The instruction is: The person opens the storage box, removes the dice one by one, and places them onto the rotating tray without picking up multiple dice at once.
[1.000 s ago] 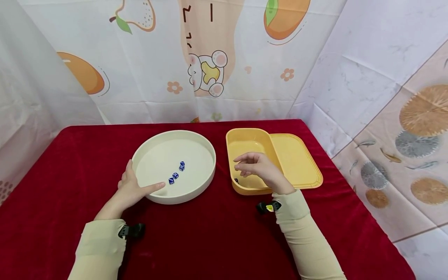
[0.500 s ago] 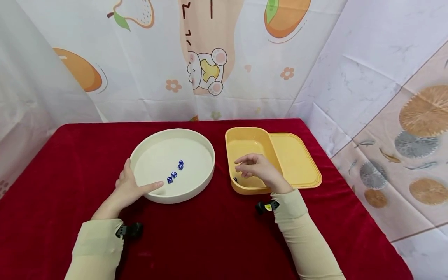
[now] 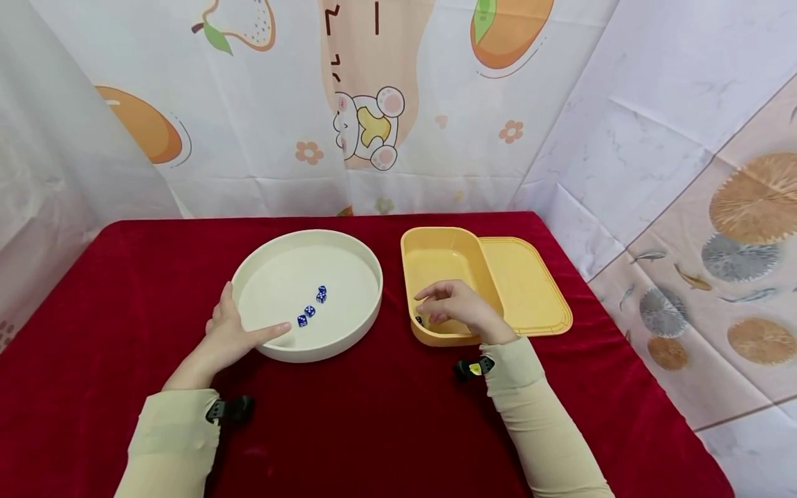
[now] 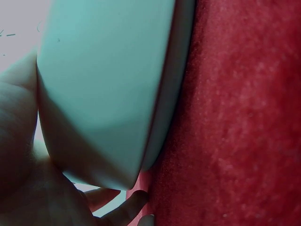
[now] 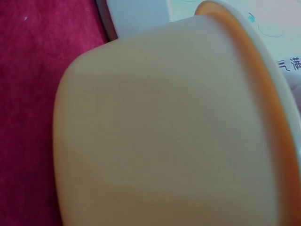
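Observation:
My left hand [image 3: 227,339] holds the near left side of a round cream tray [image 3: 274,351], thumb over the rim and fingers along the outer wall. In the left wrist view the tray's wall [image 4: 108,84] fills the middle, with the fingers below it. Several blue dice [image 3: 310,311] with white dots lie inside the tray. My right hand [image 3: 457,308] reaches down into a yellow box [image 3: 445,340], fingers loosely bent. Its fingertips are close to a small dark die [image 3: 419,320] at the box's near left corner. The box's outer wall [image 5: 155,127] hides this hand's fingers in the right wrist view.
A yellow lid [image 3: 532,290] lies flat along the box's right side. Everything stands on a red cloth [image 3: 349,415] over the table. Behind the table hangs a printed curtain [image 3: 261,138], and another patterned curtain [image 3: 685,228] runs down the right.
My right hand has lowered farther into the yellow box, its fingertips closer to the dark die. The left hand keeps its place on the tray. The head view has shifted slightly.

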Tool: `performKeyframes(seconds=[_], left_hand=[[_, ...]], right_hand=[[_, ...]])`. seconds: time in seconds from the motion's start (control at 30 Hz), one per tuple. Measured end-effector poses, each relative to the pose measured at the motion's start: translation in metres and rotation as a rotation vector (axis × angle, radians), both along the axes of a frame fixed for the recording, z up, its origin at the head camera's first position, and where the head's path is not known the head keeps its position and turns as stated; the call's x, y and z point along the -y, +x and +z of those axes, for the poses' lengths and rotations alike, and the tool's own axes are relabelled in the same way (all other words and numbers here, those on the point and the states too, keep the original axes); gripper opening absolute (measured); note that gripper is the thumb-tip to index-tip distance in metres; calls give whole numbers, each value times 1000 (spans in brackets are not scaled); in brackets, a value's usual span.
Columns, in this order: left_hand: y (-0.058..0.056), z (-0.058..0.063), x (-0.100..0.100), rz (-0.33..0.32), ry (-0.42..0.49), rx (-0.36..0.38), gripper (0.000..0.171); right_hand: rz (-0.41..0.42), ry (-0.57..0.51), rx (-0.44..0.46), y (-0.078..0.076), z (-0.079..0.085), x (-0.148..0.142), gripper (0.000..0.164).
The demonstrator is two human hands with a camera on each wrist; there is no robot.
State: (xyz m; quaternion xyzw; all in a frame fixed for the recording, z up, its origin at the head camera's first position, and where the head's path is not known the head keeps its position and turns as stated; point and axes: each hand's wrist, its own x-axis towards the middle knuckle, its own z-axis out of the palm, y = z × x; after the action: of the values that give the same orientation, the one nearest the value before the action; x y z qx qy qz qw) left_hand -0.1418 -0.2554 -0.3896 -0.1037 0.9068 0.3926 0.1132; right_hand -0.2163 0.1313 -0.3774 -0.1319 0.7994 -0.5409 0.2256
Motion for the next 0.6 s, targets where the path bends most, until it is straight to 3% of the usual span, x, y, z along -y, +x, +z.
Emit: performKeyframes(seconds=[0.6], left_hand=[[1, 0, 0, -5, -4, -11, 139]], right_hand=[[11, -17, 31, -1, -6, -1, 33]])
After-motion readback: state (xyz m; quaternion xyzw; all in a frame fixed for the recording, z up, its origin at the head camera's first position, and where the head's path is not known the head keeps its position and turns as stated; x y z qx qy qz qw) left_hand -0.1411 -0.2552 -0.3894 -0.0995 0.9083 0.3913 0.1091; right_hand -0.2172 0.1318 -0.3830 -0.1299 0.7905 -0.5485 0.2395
